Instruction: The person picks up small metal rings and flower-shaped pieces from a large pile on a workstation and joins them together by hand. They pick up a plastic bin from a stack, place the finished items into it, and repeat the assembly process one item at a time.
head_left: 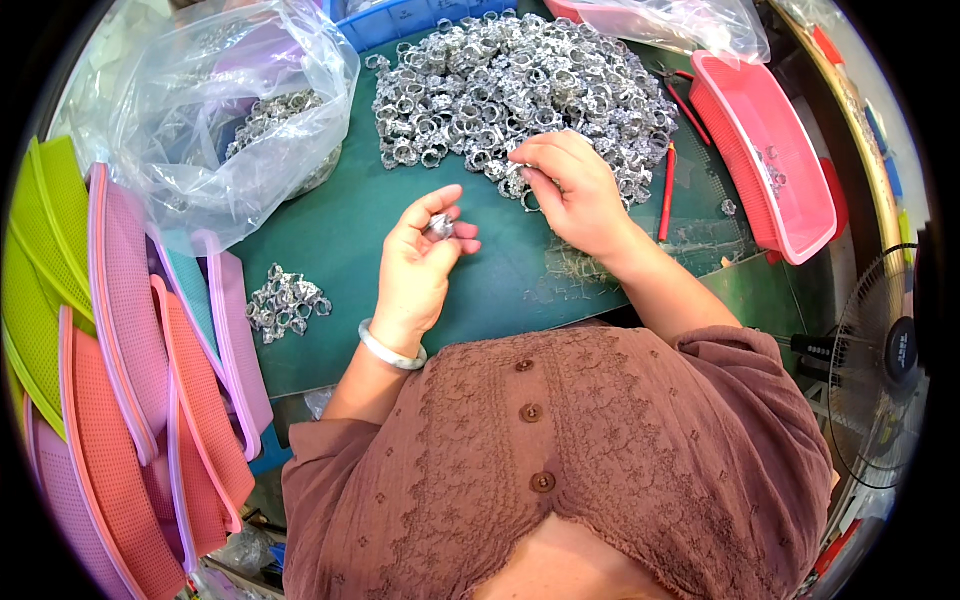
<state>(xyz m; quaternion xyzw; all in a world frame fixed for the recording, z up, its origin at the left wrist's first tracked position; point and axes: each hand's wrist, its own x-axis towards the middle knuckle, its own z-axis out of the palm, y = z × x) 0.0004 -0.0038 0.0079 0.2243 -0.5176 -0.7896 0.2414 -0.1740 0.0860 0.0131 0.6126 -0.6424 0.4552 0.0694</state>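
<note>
Left of the dark green table mat (340,240), pink and green plastic mesh trays (120,400) lean stacked. On the mat's left part lies a small cluster of silver metal rings (285,300). Over its middle, the left hand (420,265) pinches one silver ring (440,226). The right hand (575,190), fingers curled, picks at the big heap of silver rings (520,85) on the mat's far side.

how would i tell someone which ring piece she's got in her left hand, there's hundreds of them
Start at the green mat and the big heap of silver rings at its far side. Nearer than the heap, the left hand is raised off the mat. The ring pinched in its fingertips is the only one lifted clear of both piles.
</note>
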